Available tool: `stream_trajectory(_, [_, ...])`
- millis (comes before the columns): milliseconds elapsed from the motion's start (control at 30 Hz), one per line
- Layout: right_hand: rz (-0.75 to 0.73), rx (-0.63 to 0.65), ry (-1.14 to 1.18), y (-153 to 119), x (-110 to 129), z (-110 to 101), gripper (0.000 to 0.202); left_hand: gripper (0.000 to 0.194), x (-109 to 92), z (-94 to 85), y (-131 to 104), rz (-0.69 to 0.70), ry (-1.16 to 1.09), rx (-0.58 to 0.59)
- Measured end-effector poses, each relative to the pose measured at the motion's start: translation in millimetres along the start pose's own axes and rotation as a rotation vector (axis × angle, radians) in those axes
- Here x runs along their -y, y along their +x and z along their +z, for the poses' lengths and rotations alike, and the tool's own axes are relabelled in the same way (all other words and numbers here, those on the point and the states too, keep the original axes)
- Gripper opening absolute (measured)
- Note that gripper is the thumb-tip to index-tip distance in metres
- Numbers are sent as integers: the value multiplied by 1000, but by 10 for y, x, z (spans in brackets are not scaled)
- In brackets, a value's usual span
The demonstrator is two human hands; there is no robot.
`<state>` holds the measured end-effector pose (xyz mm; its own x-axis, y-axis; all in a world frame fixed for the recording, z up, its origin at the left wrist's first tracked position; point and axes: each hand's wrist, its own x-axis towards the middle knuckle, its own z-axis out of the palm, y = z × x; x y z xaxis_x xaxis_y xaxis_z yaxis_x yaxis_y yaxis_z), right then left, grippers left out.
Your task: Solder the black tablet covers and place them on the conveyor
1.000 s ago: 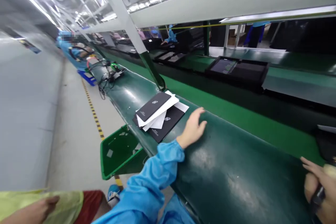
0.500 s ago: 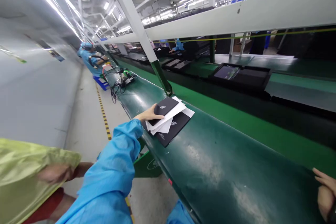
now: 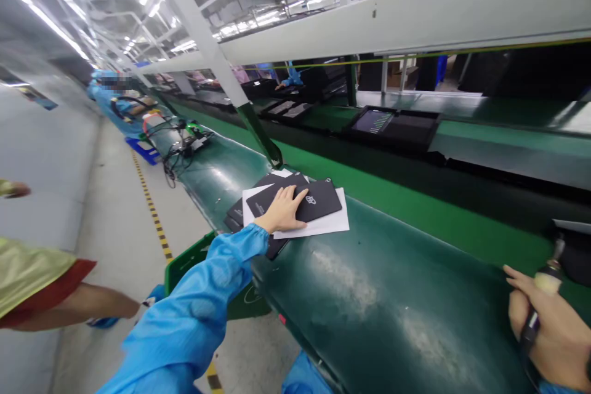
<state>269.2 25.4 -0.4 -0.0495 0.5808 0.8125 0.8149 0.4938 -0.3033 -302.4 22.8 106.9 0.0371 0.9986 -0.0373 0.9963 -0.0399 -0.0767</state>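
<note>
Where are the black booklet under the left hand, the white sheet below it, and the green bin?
black booklet (image 3: 318, 200), head view, its logo end.
white sheet (image 3: 330, 223), head view, right corner.
green bin (image 3: 178, 260), head view, its rim.

green bin (image 3: 184, 261) on floor under bench edge | cables and small devices (image 3: 182, 144) farther along bench | dark trays with lit screen (image 3: 392, 126) on far conveyor | blue crate (image 3: 143, 151), possibly a tote, by a seated co-worker (image 3: 115, 108)

Black booklet (image 3: 300, 200) w/ small white logo, on white sheets (image 3: 323, 225). Dark green bench (image 3: 392, 301) w/ pale scuffs; brighter green belt (image 3: 415, 206). Blue sleeve (image 3: 203, 295). Green bin (image 3: 184, 258). Yellow-black floor stripe (image 3: 150, 200).
</note>
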Motion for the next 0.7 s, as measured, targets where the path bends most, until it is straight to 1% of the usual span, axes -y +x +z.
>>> stream_trajectory(100, [-112,12,-37,36,45,-5,28,105,-390,75,318,163,-16,-27])
stream_trajectory(200, [-102,7,-30,80,86,-13,22,102,-842,92,752,269,-68,-64])
stream_trajectory(300, [-92,6,-19,134,121,-13,20,103,-1343,48,1256,360,-107,-114])
stream_trajectory(400, [-79,2,-6,170,143,-7,19,105,-1844,-27,1740,493,-101,-157])
stream_trajectory(500, [-51,-26,7,173,144,2,20,107,-2263,-107,2116,575,-65,-150])
stream_trajectory(567, [-41,-37,15,165,134,11,20,111,-2452,-168,2278,591,-57,-133])
stream_trajectory(600, [-37,-38,21,159,128,16,20,112,-2514,-205,2325,601,-67,-132])
stream_trajectory(667, [-26,-41,27,150,114,25,20,114,-2578,-288,2335,614,-142,-162])
stream_trajectory(700, [-18,-44,29,147,108,28,20,115,-2588,-331,2291,611,-217,-193])
